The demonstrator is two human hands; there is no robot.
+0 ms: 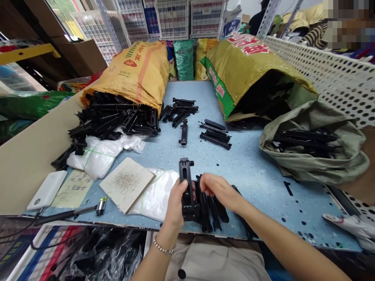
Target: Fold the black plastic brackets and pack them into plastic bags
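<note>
My left hand (175,199) is closed around a long black plastic part (185,171) with a slot along it, holding it upright at the table's front edge. Just to its right is my right hand (218,189), fingers curled in. What they pinch, if anything, is hidden. Below both hands, several similar black parts (215,214) lie side by side on the blue tabletop. One single black part (183,132) lies further back, with small groups of black parts (215,132) around it.
An orange sack (131,74) spills black parts at left; a yellow-green sack (249,66) gapes at right. A grey-green bag (307,168) holds more. White plastic bags (158,195), a square board (127,181), a power bank (47,189) and a hammer-like tool (84,210) lie left.
</note>
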